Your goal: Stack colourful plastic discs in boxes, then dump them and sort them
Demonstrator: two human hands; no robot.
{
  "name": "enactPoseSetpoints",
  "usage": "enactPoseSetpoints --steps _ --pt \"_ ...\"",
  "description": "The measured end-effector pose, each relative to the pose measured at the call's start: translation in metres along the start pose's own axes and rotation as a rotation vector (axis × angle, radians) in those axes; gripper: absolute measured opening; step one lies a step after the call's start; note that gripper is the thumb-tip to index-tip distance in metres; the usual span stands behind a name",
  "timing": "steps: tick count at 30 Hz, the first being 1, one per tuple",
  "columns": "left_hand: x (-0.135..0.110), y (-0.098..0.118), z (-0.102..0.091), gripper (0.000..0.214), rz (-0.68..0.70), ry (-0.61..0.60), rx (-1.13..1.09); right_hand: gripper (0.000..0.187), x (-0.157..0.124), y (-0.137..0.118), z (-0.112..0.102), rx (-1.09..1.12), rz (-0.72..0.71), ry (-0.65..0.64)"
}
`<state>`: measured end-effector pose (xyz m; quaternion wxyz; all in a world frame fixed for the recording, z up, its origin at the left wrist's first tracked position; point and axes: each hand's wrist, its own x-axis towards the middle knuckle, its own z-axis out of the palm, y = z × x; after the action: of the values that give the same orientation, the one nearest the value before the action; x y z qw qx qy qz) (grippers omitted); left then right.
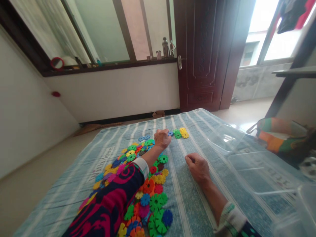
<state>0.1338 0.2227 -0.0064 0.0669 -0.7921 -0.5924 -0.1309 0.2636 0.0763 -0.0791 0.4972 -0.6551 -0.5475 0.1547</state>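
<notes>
Many coloured plastic snowflake pieces (150,197) lie scattered on a blue striped cloth (192,210) over a table. My left hand (162,138) reaches far forward, fingers curled closed, beside a short joined row of blue, green and yellow pieces (179,133); it touches the row's blue end, though what the fingers hold is hidden. My right hand (197,167) rests on the cloth as a loose fist with nothing visible in it, to the right of the pile.
A clear plastic box (249,164) with its lid stands at the right on the cloth. A striped bag (276,135) sits beyond it. Behind the table are a dark wooden door (202,56), a white wall and a window sill with small items.
</notes>
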Motion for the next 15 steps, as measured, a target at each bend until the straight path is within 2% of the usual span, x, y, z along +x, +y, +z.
enactPoseSetpoints --steps 7,10,15 --pt "-0.033 -0.029 -0.026 0.015 0.200 -0.224 0.020 0.024 -0.001 0.001 0.000 0.014 0.005 -0.007" --pt "-0.048 -0.036 -0.034 0.019 0.268 -0.322 0.016 0.025 -0.001 0.002 0.000 0.010 0.000 -0.009" --pt "-0.062 -0.042 -0.039 0.022 0.316 -0.400 0.020 0.026 0.000 0.003 0.000 0.018 -0.003 -0.014"
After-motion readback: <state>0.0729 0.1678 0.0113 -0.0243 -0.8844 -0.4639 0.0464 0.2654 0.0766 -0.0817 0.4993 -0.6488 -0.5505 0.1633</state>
